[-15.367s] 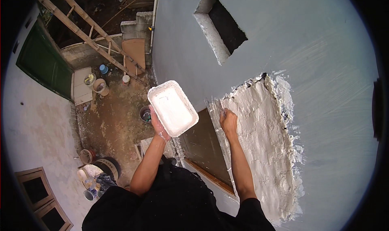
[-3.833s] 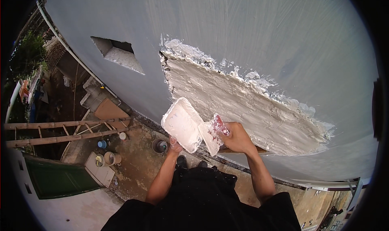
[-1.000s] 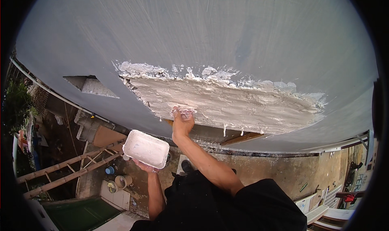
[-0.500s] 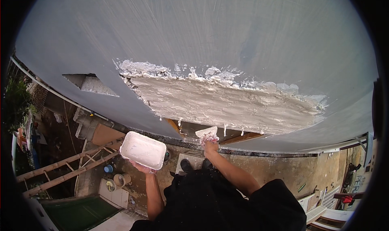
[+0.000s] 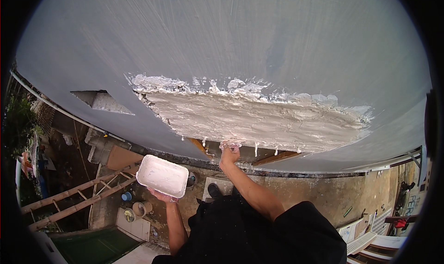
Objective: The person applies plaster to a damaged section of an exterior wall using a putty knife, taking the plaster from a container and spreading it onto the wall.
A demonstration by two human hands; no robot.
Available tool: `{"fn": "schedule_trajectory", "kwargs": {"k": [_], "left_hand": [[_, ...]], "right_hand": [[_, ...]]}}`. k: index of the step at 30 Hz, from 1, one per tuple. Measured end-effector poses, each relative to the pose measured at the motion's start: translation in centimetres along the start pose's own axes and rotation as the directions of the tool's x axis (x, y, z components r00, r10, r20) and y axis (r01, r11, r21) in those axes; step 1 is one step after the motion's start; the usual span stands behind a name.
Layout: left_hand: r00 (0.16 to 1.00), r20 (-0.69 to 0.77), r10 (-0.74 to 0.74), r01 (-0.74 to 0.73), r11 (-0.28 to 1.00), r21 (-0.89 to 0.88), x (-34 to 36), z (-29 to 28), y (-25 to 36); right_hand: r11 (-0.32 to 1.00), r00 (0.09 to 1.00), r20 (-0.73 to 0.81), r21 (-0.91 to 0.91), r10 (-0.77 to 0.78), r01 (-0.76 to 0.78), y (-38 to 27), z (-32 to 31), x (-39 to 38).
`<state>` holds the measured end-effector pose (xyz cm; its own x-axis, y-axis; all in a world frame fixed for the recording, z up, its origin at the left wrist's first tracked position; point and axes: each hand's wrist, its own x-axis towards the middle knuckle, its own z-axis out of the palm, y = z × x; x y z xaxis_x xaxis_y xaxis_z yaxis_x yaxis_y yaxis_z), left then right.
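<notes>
My left hand (image 5: 163, 196) grips a white rectangular tray (image 5: 162, 175) from below and at its near edge. Pale wet plaster (image 5: 162, 176) coats the tray's inside. My right hand (image 5: 230, 153), smeared with plaster, is closed on a plaster-coated putty knife (image 5: 234, 142), most of which is hidden. The knife meets the lower edge of a rough plastered band (image 5: 259, 116) on the grey wall (image 5: 222, 37). Thick ragged plaster lines that band's upper edge, and drips hang from its lower edge.
A triangular opening (image 5: 102, 102) pierces the wall at left. Wooden pieces (image 5: 276, 158) edge a gap below the band. A wooden ladder (image 5: 85, 197) leans at lower left, near a blue pail (image 5: 126, 196) and a bucket (image 5: 141, 208). My shoes (image 5: 214, 190) stand on a pale board.
My right hand has moved slightly left and up, bringing the putty knife from below the band onto its lower edge. The tray stays nearly in place.
</notes>
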<state>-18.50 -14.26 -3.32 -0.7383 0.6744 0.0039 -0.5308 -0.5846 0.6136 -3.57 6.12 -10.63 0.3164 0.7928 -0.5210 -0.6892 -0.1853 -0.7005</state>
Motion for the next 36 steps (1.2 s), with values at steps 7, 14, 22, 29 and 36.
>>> {"fn": "schedule_trajectory", "kwargs": {"k": [7,14,22,29,36], "left_hand": [[0.998,-0.063,-0.007,0.005,0.999,-0.035,0.6,-2.6,-0.4],[0.997,-0.078,0.005,-0.006,1.0,-0.003,0.2,-2.0,0.2],[0.997,-0.068,0.031,-0.026,0.997,0.076,0.1,-0.7,0.5],[0.998,0.06,-0.031,0.038,0.993,-0.107,0.0,-1.6,1.1],[0.999,0.032,-0.023,0.027,0.991,-0.129,-0.2,-1.9,1.4]], "right_hand": [[0.987,0.99,0.022,-0.072,-0.14,0.141,-0.2,0.8,-1.4],[0.978,0.978,0.101,-0.085,-0.18,0.189,-2.1,2.9,-4.9],[0.997,0.99,0.121,-0.014,-0.078,0.08,-3.6,7.7,-7.1],[0.999,0.988,0.151,0.03,-0.023,0.019,-6.0,11.6,-9.8],[0.944,0.896,0.334,0.052,0.292,-0.327,-10.5,9.5,-14.0]]}}
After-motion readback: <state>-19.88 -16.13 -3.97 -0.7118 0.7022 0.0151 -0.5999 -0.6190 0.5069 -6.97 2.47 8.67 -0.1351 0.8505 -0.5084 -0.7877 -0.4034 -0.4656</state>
